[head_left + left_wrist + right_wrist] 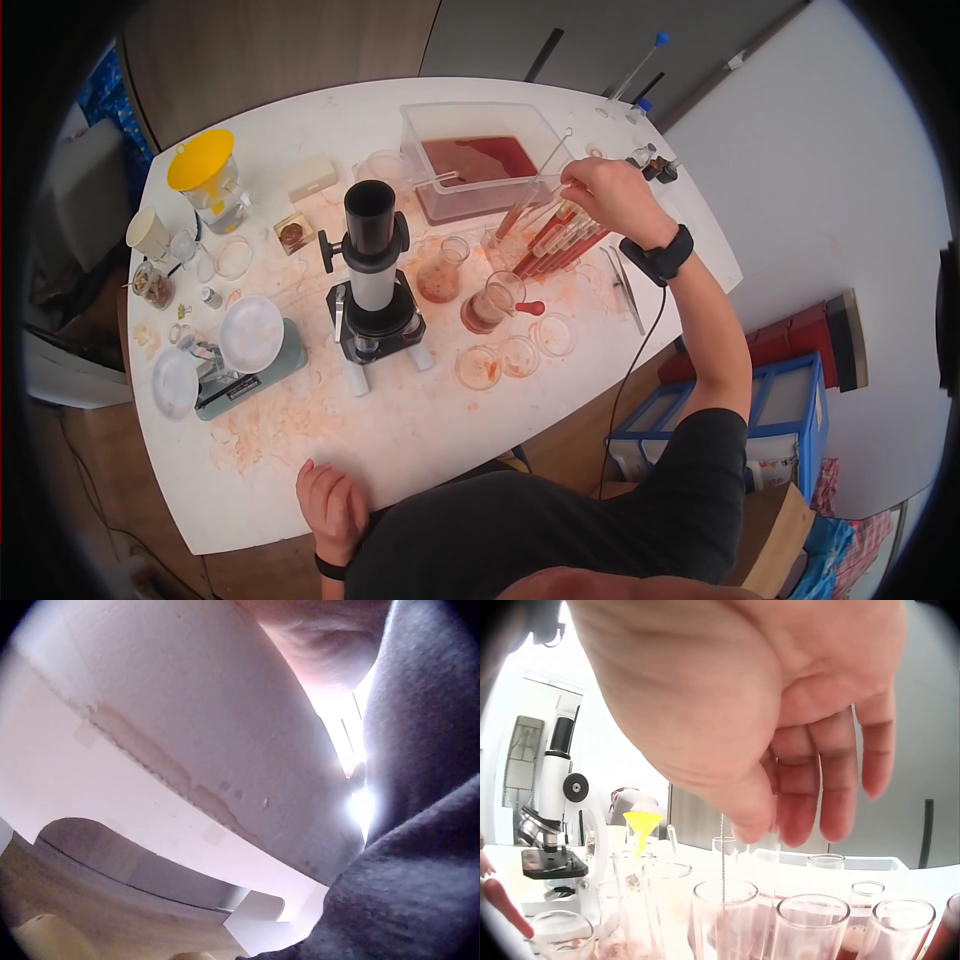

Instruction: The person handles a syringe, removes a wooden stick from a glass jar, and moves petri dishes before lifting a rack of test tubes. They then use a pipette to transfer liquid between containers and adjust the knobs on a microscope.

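Note:
Over a group of test tubes (548, 258), several with red liquid, is my right hand (608, 195). Its thumb and fingertips pinch the top of a clear glass tube (766, 864), and the other fingers hang down. A twisted wire (723, 862) stands in one tube beside the thumb; its upper part is hidden by the hand. My left hand (332, 505) rests at the table's front edge, fingers loosely curled, holding nothing. In the left wrist view, mostly the table edge and dark cloth show.
Left of the tubes stand two flasks (440, 272) with reddish contents, and a microscope (372, 285). A plastic tub (420, 200) of red liquid sits behind. Petri dishes (478, 368), a balance (272, 372), tweezers (626, 290) and a yellow funnel (203, 160) are also on the stained table.

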Demonstrator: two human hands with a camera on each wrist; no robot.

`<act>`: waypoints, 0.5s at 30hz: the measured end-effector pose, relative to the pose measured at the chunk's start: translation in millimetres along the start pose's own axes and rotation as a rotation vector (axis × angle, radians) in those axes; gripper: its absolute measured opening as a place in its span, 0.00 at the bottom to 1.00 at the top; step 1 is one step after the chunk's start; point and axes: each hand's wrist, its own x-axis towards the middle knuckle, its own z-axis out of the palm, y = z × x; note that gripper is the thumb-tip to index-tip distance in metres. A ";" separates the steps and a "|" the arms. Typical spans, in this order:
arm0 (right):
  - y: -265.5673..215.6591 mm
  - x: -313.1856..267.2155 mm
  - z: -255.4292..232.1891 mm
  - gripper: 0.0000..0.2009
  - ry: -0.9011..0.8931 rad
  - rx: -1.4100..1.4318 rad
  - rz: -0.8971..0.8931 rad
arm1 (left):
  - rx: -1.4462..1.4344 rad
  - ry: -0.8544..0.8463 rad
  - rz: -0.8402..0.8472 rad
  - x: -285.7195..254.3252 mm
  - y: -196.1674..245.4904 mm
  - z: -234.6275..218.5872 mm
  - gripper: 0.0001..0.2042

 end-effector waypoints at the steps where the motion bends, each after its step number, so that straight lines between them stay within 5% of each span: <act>1: -1.4 0.1 -0.9 0.10 -0.022 -0.048 0.026 | -0.001 0.001 0.000 0.1 0.2 0.0 0.11; 15: 5.3 1.5 2.9 0.09 -0.008 0.056 -0.030 | -0.002 0.016 0.030 0.2 0.4 0.2 0.11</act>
